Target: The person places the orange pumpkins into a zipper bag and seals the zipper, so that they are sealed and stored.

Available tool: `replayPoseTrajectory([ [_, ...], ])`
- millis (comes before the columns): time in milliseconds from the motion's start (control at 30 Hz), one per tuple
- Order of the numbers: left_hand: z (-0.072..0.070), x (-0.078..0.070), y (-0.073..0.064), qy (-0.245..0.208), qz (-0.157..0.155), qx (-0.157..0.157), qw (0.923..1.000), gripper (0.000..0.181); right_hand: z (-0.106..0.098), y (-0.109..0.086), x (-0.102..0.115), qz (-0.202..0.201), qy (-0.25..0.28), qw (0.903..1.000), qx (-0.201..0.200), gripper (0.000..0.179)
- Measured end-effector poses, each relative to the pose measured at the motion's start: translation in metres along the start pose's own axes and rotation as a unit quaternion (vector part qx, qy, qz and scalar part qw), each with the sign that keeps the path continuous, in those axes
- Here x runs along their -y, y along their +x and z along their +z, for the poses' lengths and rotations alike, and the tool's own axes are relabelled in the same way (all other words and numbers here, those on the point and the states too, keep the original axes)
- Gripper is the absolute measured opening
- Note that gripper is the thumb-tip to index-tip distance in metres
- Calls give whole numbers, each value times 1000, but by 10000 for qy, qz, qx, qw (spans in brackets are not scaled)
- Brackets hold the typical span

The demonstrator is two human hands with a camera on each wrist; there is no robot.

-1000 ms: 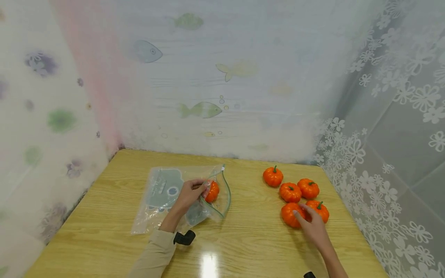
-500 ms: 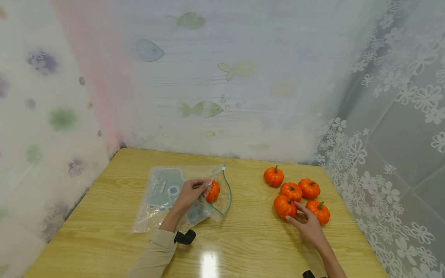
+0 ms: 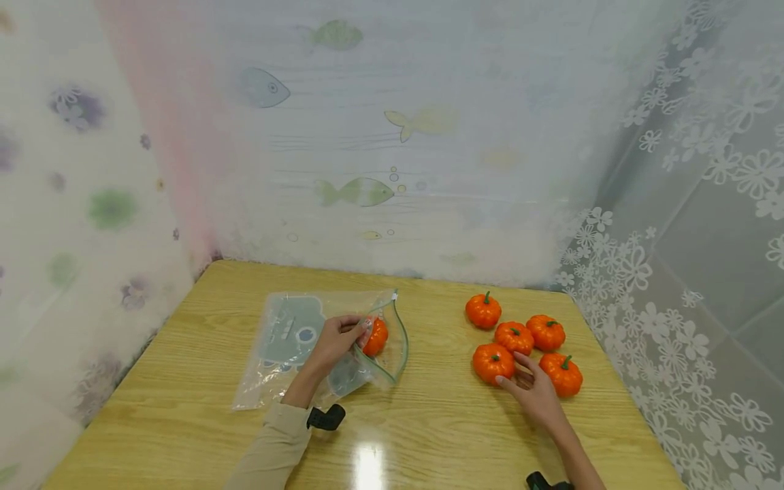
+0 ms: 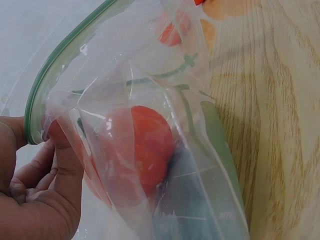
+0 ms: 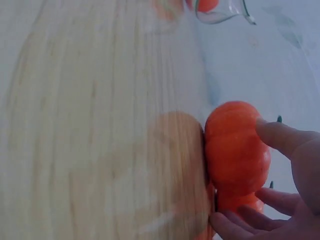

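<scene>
My left hand (image 3: 335, 342) pinches the edge of a clear zip bag (image 3: 269, 381) with a green seal, seen close up in the left wrist view. Its mouth gapes toward the right, and one small orange pumpkin (image 4: 147, 145) lies inside. On the right side of the table, my right hand (image 3: 537, 393) has its thumb and fingers spread at the right side of another pumpkin (image 3: 492, 364). In the right wrist view, the thumb touches this pumpkin (image 5: 235, 145), while the other fingers stretch out below it.
Several more orange pumpkins with green stems stand close by: a back pumpkin (image 3: 483, 312), a middle pumpkin (image 3: 513, 338) and a right-hand pumpkin (image 3: 560, 376) among them. Wood-grain table (image 3: 429, 422) lies between bag and pumpkins. Patterned curtains (image 3: 478, 224) hang behind and at the sides.
The pumpkin at my right hand has shifted left, away from the right-hand pumpkin, and its stem now shows on top. My right hand moved left with it. The left hand stayed on the bag.
</scene>
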State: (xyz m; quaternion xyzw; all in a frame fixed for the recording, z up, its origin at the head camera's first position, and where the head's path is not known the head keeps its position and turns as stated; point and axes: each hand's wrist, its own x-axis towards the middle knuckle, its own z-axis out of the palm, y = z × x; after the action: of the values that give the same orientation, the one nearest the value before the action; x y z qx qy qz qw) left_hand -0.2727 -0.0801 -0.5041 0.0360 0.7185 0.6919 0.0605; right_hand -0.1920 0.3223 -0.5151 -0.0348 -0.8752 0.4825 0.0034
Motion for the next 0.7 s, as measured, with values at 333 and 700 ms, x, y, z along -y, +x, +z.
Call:
replayPoseTrajectory([
  [333,0,-1,-2,45,3,14,10000,33,11,5,8,-58,-152,9999,-32,81],
  [700,2,-1,0,-13,103,26,9999,33,20,13,8,-318,-281,9978,-514,75],
])
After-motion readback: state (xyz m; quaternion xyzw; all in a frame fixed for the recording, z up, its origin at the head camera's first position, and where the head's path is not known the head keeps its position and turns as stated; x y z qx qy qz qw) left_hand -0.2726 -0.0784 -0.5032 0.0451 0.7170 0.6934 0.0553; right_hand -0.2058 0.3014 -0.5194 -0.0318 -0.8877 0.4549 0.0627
